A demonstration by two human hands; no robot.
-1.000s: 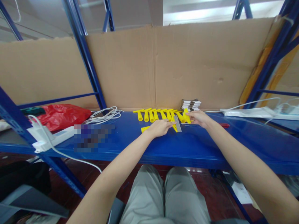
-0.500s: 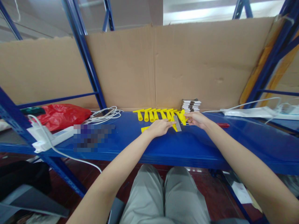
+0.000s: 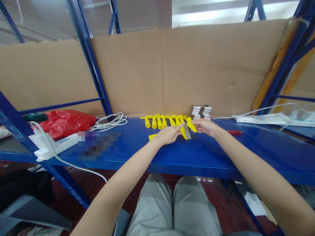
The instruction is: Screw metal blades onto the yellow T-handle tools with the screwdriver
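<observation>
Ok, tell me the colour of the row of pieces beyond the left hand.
The row of pieces is yellow; the head view shows it best.

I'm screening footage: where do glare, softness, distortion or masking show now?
Head view: glare in the bright strip above the cardboard; head view: soft detail on the yellow pieces; head view: forearms seem stretched toward the lower corners; head view: mosaic blocks mask a patch on the blue shelf.
</observation>
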